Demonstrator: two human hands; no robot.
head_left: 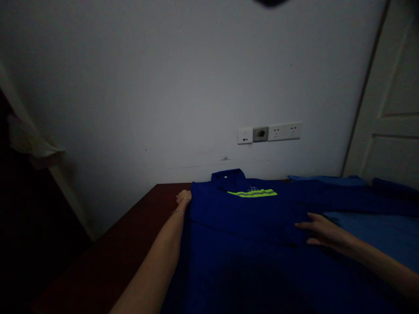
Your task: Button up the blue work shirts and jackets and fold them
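A dark blue work shirt (225,231) lies spread over a table, its collar toward the wall and a yellow-green reflective stripe across the chest. At the shirt's left edge, near the shoulder, my left hand (183,197) is closed on the cloth; its fingertips are partly hidden. Bracelets circle that wrist. My right hand (317,229) is over the right side of the shirt, fingers apart and holding nothing. Whether it touches the fabric is hard to make out. One sleeve stretches off to the right.
Bare dark red tabletop (131,235) shows on the left. Lighter blue cloth (376,233) lies under the sleeve at right. Behind the table is a white wall (183,96) with a row of sockets (276,132). A pale door (393,100) stands at the right.
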